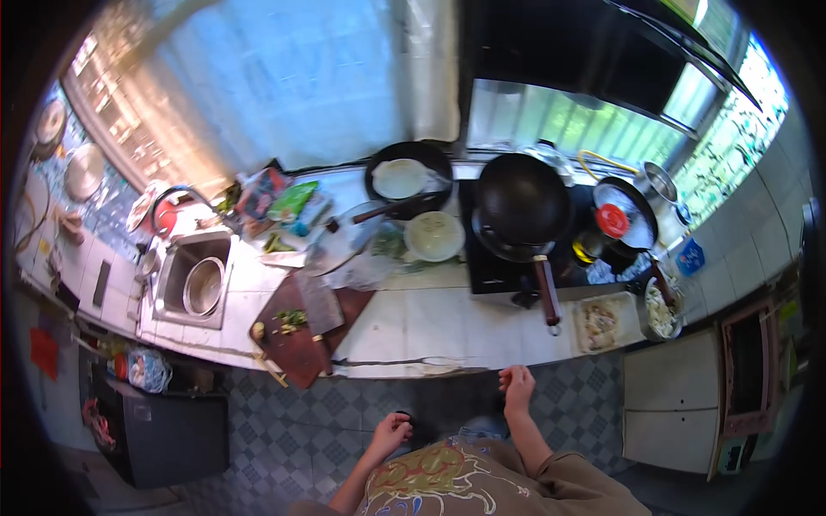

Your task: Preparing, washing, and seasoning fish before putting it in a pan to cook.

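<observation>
My left hand (392,433) hovers over the floor in front of my shirt, fingers loosely curled, holding nothing visible. Near the counter's front edge, my right hand (517,385) is raised with bent fingers and shows no object. Beyond it, a dark wok (524,200) with a wooden handle rests on the black stove (481,271). On the left part of the counter, a cleaver (322,309) lies across a brown cutting board (277,348) beside chopped green pieces (290,320). A pale bowl (434,237) stands between board and stove.
A steel sink (174,284) holding a metal pot (204,287) is at the left. Right of the wok handle are a shallow tray of food (606,321) and a bowl of white pieces (661,313). A black pan (387,161) stands at the back; a dark cabinet (171,432) is lower left.
</observation>
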A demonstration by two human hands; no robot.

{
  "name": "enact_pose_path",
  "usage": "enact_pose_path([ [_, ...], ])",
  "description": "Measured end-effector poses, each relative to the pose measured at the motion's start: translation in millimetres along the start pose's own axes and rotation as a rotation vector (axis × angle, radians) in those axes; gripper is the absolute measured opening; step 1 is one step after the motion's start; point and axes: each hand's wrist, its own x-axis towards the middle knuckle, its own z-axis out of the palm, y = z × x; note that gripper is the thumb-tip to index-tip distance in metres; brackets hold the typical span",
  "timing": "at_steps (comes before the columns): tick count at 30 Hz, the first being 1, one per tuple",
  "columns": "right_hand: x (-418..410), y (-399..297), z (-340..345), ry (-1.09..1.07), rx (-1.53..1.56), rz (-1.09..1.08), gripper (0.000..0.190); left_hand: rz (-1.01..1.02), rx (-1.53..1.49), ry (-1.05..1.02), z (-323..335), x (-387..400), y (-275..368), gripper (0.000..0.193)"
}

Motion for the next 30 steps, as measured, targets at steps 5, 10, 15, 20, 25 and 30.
enact_pose_path([
  [5,-69,11,146,-0.482,-0.113,0.002,0.023,-0.012,-0.132,0.135,-111,-51,-30,0.025],
  [10,-134,21,266,-0.879,-0.139,-0.054,0.022,-0.045,-0.408,0.384,-172,-92,-52,0.026],
  [15,-176,38,353,-1.062,-0.137,-0.043,0.023,0.005,-0.676,0.471,-216,-114,-51,0.025],
  [20,-176,62,458,-0.937,-0.02,0.07,0.025,0.055,-0.718,0.48,-290,-116,-20,0.024],
  [25,-167,69,601,-0.863,0.062,0.146,0.021,-0.051,-0.621,0.499,-391,-102,4,0.023],
  [30,-170,90,730,-0.835,0.138,0.232,0.017,-0.101,-0.483,0.524,-483,-97,47,0.022],
])
